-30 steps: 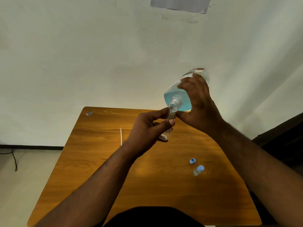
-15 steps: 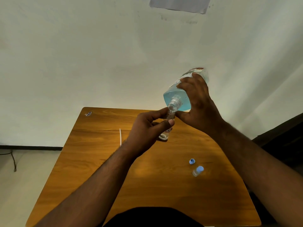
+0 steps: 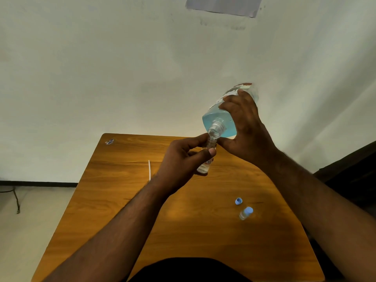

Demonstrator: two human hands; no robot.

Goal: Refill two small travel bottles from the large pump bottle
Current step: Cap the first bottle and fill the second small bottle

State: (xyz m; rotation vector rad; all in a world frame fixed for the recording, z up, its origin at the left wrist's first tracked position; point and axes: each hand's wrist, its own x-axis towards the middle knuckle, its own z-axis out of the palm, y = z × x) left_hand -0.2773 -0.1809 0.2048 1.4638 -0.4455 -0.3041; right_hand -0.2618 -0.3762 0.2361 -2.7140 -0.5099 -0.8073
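My right hand (image 3: 247, 131) grips the large clear bottle (image 3: 218, 123) of blue liquid, tipped neck-down with no pump on it. Its open mouth rests against the mouth of a small clear travel bottle (image 3: 205, 165), which my left hand (image 3: 183, 157) holds upright above the wooden table (image 3: 122, 200). The small bottle's middle is hidden by my fingers. A second small bottle (image 3: 246, 213) with a blue cap stands at the table's right. A loose blue cap (image 3: 238, 201) lies just behind it.
A thin white tube (image 3: 149, 169) lies on the table left of my left hand. A small wrapper-like scrap (image 3: 109, 141) sits at the far left corner. A white wall rises behind the table; dark furniture (image 3: 354, 165) stands at the right.
The large bottle and both hands have stayed almost still, mouth to mouth with the small bottle. The view has shifted only slightly.
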